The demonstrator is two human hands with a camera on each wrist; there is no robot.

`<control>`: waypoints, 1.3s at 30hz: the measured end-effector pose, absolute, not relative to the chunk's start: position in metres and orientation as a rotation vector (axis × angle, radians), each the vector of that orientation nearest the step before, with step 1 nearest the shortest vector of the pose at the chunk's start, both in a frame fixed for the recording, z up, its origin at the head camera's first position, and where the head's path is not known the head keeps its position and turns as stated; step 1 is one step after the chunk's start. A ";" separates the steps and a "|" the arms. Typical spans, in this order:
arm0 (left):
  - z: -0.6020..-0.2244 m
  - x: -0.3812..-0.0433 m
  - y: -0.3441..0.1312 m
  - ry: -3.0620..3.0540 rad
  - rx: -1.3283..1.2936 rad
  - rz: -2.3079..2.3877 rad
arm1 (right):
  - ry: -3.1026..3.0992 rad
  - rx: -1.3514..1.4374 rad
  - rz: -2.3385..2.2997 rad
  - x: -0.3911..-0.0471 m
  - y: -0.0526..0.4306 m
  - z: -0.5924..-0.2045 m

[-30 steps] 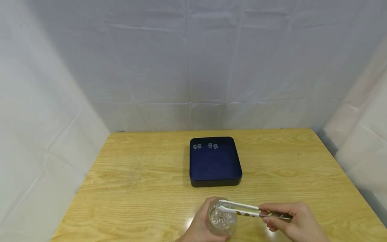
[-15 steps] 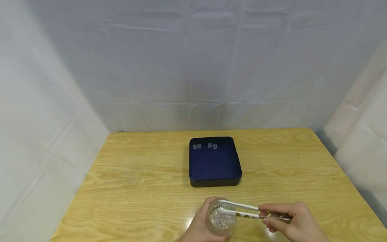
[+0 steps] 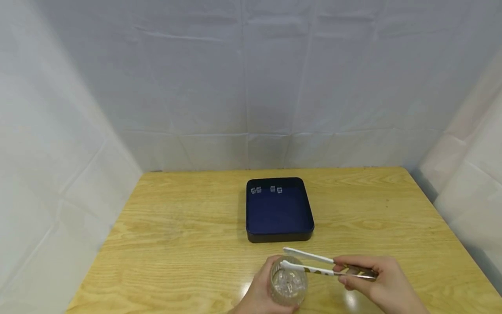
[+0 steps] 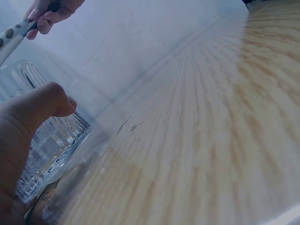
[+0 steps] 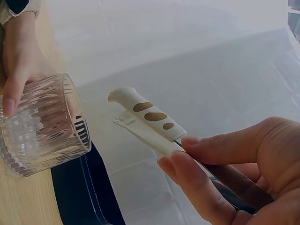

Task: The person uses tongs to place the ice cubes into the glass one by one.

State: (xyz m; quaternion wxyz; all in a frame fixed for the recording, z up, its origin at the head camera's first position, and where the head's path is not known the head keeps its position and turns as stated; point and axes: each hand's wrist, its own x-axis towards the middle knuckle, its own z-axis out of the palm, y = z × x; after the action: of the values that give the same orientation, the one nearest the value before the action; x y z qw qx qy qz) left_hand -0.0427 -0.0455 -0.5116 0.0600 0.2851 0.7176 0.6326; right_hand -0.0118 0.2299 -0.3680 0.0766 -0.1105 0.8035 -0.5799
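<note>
My left hand (image 3: 259, 290) grips a ribbed clear glass (image 3: 292, 296) at the near edge of the table, the thumb wrapped round its side in the left wrist view. Several clear cubes (image 5: 24, 131) lie in the bottom of the glass. My right hand (image 3: 378, 279) pinches a pair of tongs (image 3: 318, 271) with white tips and gold spots. The two tong arms stand spread apart, over the glass's rim. Whether a clear cube sits between the tips (image 5: 124, 96), I cannot tell.
A dark blue square tray (image 3: 279, 218) stands behind the glass on the wooden table (image 3: 188, 226). Several small clear cubes (image 3: 273, 189) lie along its far side. White cloth (image 3: 266, 87) hangs behind the table and at both sides.
The tongs have risen a little from the glass and their arms have spread wider. My right hand has shifted slightly up with them. Left hand, glass and tray stay put.
</note>
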 end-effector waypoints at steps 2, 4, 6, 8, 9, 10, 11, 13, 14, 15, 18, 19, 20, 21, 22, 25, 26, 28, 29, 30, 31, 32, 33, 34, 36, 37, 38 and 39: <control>-0.512 -0.043 -0.045 2.187 0.861 1.905 | 2.423 -0.298 -1.755 -0.013 0.228 -0.365; -0.513 -0.043 -0.045 2.181 0.845 1.903 | 2.453 -0.278 -1.769 -0.015 0.225 -0.362; -0.513 -0.043 -0.045 2.179 0.838 1.901 | 2.515 -0.288 -1.771 -0.017 0.221 -0.361; -0.512 -0.043 -0.044 2.181 0.846 1.903 | 2.569 -0.288 -1.773 -0.021 0.218 -0.359; -0.512 -0.043 -0.044 2.186 0.857 1.905 | 2.598 -0.283 -1.767 -0.023 0.216 -0.358; -0.512 -0.043 -0.044 2.185 0.857 1.910 | 2.629 -0.283 -1.759 -0.025 0.215 -0.358; -0.512 -0.043 -0.044 2.184 0.859 1.913 | 2.657 -0.291 -1.758 -0.028 0.214 -0.357; -0.511 -0.043 -0.043 2.176 0.852 1.919 | 2.691 -0.283 -1.756 -0.034 0.213 -0.357; -0.511 -0.043 -0.043 2.180 0.860 1.920 | 2.707 -0.270 -1.753 -0.036 0.212 -0.356; -0.511 -0.043 -0.043 2.178 0.857 1.922 | 2.722 -0.255 -1.748 -0.039 0.212 -0.356; -0.511 -0.043 -0.044 2.182 0.856 1.922 | 2.730 -0.194 -1.754 -0.049 0.210 -0.356; -0.512 -0.043 -0.044 2.187 0.868 1.924 | 2.733 -0.163 -1.752 -0.053 0.209 -0.356; -0.512 -0.043 -0.044 2.187 0.874 1.926 | 2.725 -0.132 -1.757 -0.056 0.209 -0.356; -0.512 -0.043 -0.044 2.186 0.869 1.927 | 2.709 -0.104 -1.771 -0.059 0.208 -0.356; -0.512 -0.043 -0.044 2.185 0.865 1.928 | 2.685 -0.080 -1.794 -0.062 0.207 -0.356; -0.512 -0.043 -0.044 2.205 0.879 1.923 | 2.635 -0.015 -1.846 -0.071 0.205 -0.357; -0.512 -0.043 -0.044 2.202 0.867 1.921 | 2.615 0.003 -1.866 -0.074 0.204 -0.358; -0.512 -0.043 -0.044 2.203 0.860 1.917 | 2.608 0.014 -1.894 -0.081 0.202 -0.360; -0.512 -0.044 -0.044 2.208 0.867 1.915 | 2.613 0.015 -1.903 -0.084 0.201 -0.361; -0.512 -0.044 -0.044 2.203 0.865 1.915 | 2.614 0.011 -1.920 -0.087 0.200 -0.363; -0.512 -0.044 -0.044 2.188 0.851 1.916 | 2.610 0.007 -1.940 -0.090 0.199 -0.365; -0.512 -0.044 -0.044 2.177 0.841 1.915 | 2.607 0.000 -1.958 -0.094 0.198 -0.366; -0.512 -0.044 -0.044 2.177 0.845 1.914 | 2.599 -0.004 -1.981 -0.098 0.197 -0.368; -0.512 -0.044 -0.045 2.181 0.851 1.912 | 2.600 -0.007 -1.994 -0.101 0.196 -0.370; -0.513 -0.044 -0.045 2.184 0.854 1.909 | 2.617 -0.014 -2.009 -0.109 0.194 -0.373; -0.513 -0.044 -0.045 2.188 0.859 1.906 | 2.638 -0.010 -2.002 -0.113 0.193 -0.375; -0.513 -0.044 -0.045 2.199 0.873 1.903 | 2.664 -0.005 -1.987 -0.117 0.192 -0.377; -0.514 -0.044 -0.045 2.209 0.885 1.901 | 2.702 0.000 -1.960 -0.122 0.191 -0.379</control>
State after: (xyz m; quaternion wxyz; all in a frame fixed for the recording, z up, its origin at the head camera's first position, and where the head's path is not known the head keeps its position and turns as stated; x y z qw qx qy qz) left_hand -0.0438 -0.0448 -0.5138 0.0479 0.2904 0.7245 0.6233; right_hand -0.1217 0.1907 -0.3791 -0.0981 0.0000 0.8056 -0.5843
